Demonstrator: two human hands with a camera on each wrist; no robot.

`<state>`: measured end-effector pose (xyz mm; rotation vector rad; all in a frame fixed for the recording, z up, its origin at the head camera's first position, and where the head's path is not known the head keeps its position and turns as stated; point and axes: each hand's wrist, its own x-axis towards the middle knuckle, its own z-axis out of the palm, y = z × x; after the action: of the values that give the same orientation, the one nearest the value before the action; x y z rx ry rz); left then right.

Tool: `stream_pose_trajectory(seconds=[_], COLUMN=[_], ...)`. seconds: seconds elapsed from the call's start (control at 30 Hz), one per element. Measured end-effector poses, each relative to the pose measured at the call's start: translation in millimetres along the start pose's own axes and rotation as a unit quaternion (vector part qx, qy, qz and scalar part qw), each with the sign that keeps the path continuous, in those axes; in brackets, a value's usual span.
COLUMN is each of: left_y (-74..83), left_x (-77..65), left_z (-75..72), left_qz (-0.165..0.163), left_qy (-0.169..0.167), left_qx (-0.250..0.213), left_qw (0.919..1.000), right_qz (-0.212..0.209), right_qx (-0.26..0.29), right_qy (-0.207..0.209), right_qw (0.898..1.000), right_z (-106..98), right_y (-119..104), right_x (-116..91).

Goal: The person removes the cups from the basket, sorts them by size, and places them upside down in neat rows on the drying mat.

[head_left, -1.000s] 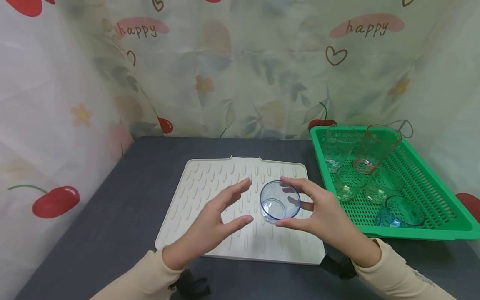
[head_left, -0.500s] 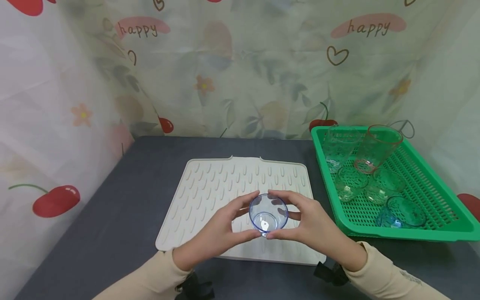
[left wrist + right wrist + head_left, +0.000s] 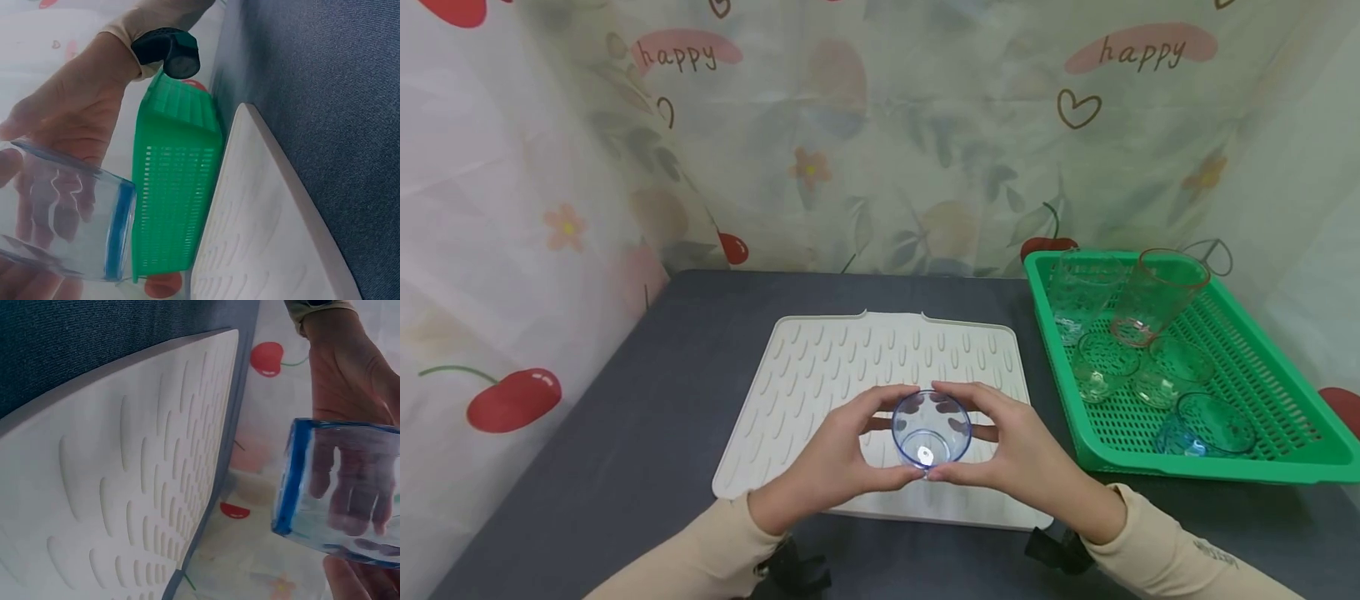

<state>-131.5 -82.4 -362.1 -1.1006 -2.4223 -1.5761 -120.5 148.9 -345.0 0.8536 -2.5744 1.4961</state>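
A clear, blue-tinted drinking glass (image 3: 931, 433) is held between both hands in the head view, its rim towards me. My left hand (image 3: 838, 454) grips its left side, thumb at the near edge and fingers round the far side. On the opposite side my right hand (image 3: 1018, 437) grips it in the same way, and the two thumbs almost meet. Both wrist views show the glass (image 3: 119, 231) raised above the white ridged drying mat (image 3: 820, 375), with a thick blue band at its base. Fingers show through its wall.
Right of the mat, a green perforated basket (image 3: 1277, 471) holds several glasses, among them a tall red-rimmed one (image 3: 1161, 292) and a blue one (image 3: 1213, 425). The dark tabletop (image 3: 647, 417) runs left of the mat, and a patterned curtain (image 3: 880, 167) hangs behind.
My left hand, apart from the glass a second ago, came in and took hold of its left side. My right hand brought the glass left and nearer to me.
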Motion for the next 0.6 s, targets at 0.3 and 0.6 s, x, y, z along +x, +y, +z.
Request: stream_pose_trajectory(seconds=[0.3, 0.6], left_y=[5.1, 5.1], left_x=[2.5, 3.1], left_z=[-5.2, -5.8], left_qz=[0.027, 0.057], left_qy=[0.016, 0.02], left_qx=[0.011, 0.018], left_qw=[0.9994, 0.998], right_qz=[-0.05, -0.027], right_qx=[0.008, 0.026], right_qy=[0.026, 0.019], right_qw=[0.998, 0.999], right_z=[0.4, 0.2], right_y=[1.9, 2.3], right_x=[-1.5, -2.0])
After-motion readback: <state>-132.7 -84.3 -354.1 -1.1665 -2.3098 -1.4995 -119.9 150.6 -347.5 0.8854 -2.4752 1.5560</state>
